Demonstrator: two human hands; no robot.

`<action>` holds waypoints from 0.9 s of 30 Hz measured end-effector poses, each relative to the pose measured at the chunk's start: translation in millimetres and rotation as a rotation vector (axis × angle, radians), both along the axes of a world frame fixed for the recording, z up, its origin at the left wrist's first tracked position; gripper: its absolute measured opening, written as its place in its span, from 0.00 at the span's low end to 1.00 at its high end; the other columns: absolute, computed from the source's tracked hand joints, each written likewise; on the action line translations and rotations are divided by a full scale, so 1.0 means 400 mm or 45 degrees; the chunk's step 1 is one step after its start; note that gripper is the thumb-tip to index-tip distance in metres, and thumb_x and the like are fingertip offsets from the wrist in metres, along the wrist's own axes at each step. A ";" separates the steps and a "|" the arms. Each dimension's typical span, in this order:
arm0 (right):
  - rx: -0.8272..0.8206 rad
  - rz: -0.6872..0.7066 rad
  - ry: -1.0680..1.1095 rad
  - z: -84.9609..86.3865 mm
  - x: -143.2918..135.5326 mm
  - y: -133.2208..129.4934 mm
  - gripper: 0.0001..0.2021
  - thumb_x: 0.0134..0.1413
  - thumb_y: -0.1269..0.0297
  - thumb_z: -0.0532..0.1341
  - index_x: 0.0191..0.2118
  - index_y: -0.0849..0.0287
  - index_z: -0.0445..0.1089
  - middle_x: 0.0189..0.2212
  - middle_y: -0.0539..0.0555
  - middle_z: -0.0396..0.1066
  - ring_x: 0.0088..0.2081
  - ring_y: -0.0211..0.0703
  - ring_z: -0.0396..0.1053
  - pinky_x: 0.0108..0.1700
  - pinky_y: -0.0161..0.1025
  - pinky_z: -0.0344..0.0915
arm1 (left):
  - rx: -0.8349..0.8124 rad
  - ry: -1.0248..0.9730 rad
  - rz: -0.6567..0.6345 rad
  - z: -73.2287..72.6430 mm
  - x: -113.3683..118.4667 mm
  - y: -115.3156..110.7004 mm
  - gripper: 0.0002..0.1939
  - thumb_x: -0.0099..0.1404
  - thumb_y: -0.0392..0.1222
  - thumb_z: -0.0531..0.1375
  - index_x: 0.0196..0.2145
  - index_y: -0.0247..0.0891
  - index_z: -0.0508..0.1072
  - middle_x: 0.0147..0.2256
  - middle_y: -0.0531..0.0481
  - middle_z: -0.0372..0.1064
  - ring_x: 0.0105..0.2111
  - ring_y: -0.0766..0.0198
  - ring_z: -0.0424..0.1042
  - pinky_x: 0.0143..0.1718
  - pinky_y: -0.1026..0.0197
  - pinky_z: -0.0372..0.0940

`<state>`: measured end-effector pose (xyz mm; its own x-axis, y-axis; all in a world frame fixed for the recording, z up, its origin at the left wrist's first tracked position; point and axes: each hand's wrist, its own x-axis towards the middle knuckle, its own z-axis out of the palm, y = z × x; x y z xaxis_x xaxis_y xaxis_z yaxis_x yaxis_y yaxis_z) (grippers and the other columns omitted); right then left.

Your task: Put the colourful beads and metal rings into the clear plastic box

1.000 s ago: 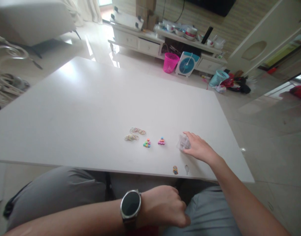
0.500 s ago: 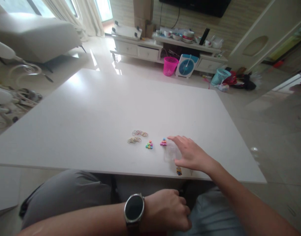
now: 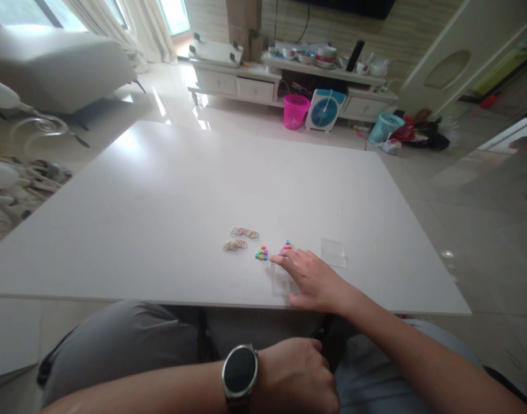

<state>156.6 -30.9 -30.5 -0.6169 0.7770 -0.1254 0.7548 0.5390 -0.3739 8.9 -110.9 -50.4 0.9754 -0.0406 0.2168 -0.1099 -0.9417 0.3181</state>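
My right hand (image 3: 315,280) is over the near part of the white table (image 3: 181,190), its thumb and fingers around a clear plastic box (image 3: 281,283). Just beyond its fingers lies a small pile of pink, blue and orange pieces (image 3: 287,246), partly covered by the hand. Left of the fingertips is a second pile of multicoloured pieces (image 3: 261,253). My left hand (image 3: 297,371), with a watch (image 3: 240,371) on its wrist, is curled into a fist above my lap, below the table edge; nothing shows in it.
Two rows of thin rings lie left of the piles, a far row (image 3: 245,233) and a near row (image 3: 234,245). A flat clear plastic piece (image 3: 333,252) rests to the right. Beyond the table stand a pink basket (image 3: 296,112) and a blue fan (image 3: 324,111).
My right hand has moved left and nearer to me with the clear box. The flat clear piece now shows, while the yellow figure near the edge is out of sight. My left hand stays closed.
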 end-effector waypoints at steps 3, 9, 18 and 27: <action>-0.001 0.003 -0.004 -0.003 -0.007 0.007 0.36 0.44 0.67 0.63 0.63 0.55 0.58 0.56 0.61 0.66 0.57 0.58 0.63 0.59 0.52 0.60 | -0.041 0.011 -0.024 0.000 0.004 0.012 0.17 0.58 0.36 0.67 0.16 0.42 0.67 0.20 0.54 0.72 0.24 0.64 0.72 0.31 0.57 0.67; 0.038 0.032 -0.074 -0.016 -0.028 0.006 0.34 0.46 0.65 0.64 0.62 0.54 0.59 0.55 0.61 0.66 0.55 0.58 0.65 0.56 0.52 0.61 | -0.006 0.000 -0.030 0.006 0.000 0.020 0.15 0.61 0.36 0.66 0.19 0.41 0.69 0.21 0.54 0.72 0.25 0.63 0.71 0.31 0.56 0.65; 0.127 -0.212 0.118 0.013 0.034 0.060 0.12 0.62 0.61 0.60 0.49 0.58 0.68 0.47 0.58 0.70 0.47 0.48 0.68 0.52 0.45 0.64 | -0.149 -0.080 0.135 0.129 -0.024 0.192 0.11 0.70 0.41 0.59 0.29 0.40 0.73 0.27 0.51 0.75 0.29 0.63 0.72 0.34 0.57 0.63; 0.024 -0.309 0.091 -0.047 0.105 0.133 0.07 0.61 0.71 0.59 0.44 0.60 0.72 0.42 0.56 0.72 0.44 0.45 0.70 0.48 0.40 0.64 | -0.079 0.387 1.059 0.139 -0.185 0.428 0.09 0.66 0.33 0.56 0.31 0.39 0.75 0.31 0.48 0.75 0.31 0.61 0.72 0.32 0.61 0.59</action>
<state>198.8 22.2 -49.3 -0.4189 0.9051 -0.0722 0.8350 0.3527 -0.4224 -64.9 60.5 5.3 0.6994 0.7105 -0.0779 0.7001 -0.6590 0.2749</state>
